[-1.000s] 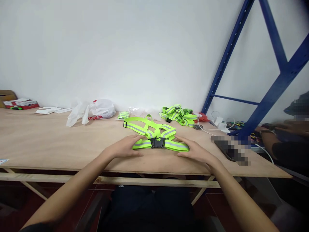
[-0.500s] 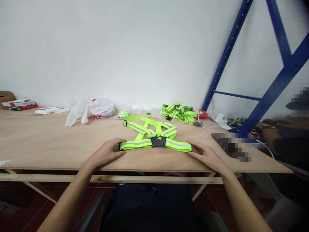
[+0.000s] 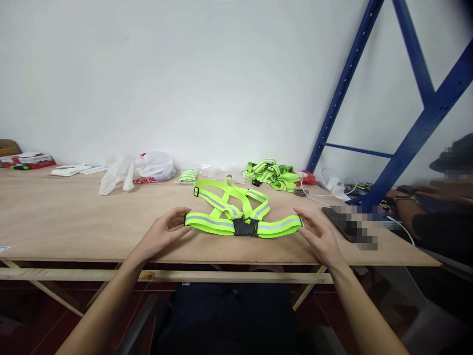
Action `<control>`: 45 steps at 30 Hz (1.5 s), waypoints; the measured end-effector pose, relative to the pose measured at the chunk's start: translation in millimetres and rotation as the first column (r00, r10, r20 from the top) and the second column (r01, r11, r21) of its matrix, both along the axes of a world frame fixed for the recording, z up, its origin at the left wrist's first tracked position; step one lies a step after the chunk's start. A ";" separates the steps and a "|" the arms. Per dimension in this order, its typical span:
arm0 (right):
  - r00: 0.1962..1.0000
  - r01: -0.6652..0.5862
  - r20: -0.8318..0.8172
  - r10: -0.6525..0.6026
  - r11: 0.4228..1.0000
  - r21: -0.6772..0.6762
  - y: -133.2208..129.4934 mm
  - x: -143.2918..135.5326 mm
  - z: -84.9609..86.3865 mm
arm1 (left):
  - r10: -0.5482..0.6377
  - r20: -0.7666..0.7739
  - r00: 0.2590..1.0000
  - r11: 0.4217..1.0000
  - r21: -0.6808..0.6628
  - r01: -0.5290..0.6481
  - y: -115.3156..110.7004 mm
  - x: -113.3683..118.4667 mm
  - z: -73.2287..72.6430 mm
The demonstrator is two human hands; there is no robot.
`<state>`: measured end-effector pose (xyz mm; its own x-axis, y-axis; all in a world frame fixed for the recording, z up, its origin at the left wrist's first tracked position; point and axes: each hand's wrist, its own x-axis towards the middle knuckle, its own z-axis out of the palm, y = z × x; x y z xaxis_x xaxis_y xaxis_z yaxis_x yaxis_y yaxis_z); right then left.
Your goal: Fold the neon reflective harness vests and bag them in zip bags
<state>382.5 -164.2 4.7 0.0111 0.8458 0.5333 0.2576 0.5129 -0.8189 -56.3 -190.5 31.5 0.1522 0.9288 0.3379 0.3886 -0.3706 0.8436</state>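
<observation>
A neon-yellow reflective harness vest (image 3: 212,226) with silver stripes lies in front of me on the table. Its waist belt runs crosswise, joined at the middle by a fastened black buckle (image 3: 246,227). My left hand (image 3: 162,234) pinches the belt's left end between thumb and fingers. At the right end, my right hand (image 3: 320,239) grips the belt the same way. Between my hands the belt sags toward me in a shallow curve. The shoulder straps spread out behind the buckle, with a black slider (image 3: 196,191) at the upper left.
More reflective vests lie in a tangled pile (image 3: 271,173) by the wall. Left of it are a packed vest (image 3: 187,176) and a white plastic bag (image 3: 157,166). A dark phone-like slab (image 3: 338,222), cables and a blue rack post (image 3: 343,88) stand right, near another person (image 3: 439,197).
The belt and buckle have come slightly toward me. My right hand has shifted a little right, and the belt's ends now curve up more, with both hands still on them.
</observation>
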 end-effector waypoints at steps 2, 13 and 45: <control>1.000 0.000 -0.024 0.000 1.000 0.001 0.0 -2.5 -1.8 | 0.038 0.120 0.992 0.999 0.018 -0.041 1.4 5.0 -3.0; 0.989 0.137 0.049 -0.138 0.990 0.032 4.1 -1.9 -7.7 | 0.125 0.365 0.923 0.988 0.043 -0.151 0.6 16.6 -5.6; 0.703 -0.030 0.686 0.187 0.972 -0.234 -30.5 21.7 16.8 | -0.084 -0.551 0.830 0.990 -0.141 0.006 -24.1 -50.7 6.8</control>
<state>404.2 -194.7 21.4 -0.3965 0.9008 0.1771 0.7476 0.4288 -0.5071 -107.0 -214.6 38.3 0.3207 0.9451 0.0633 0.7905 -0.3038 0.5319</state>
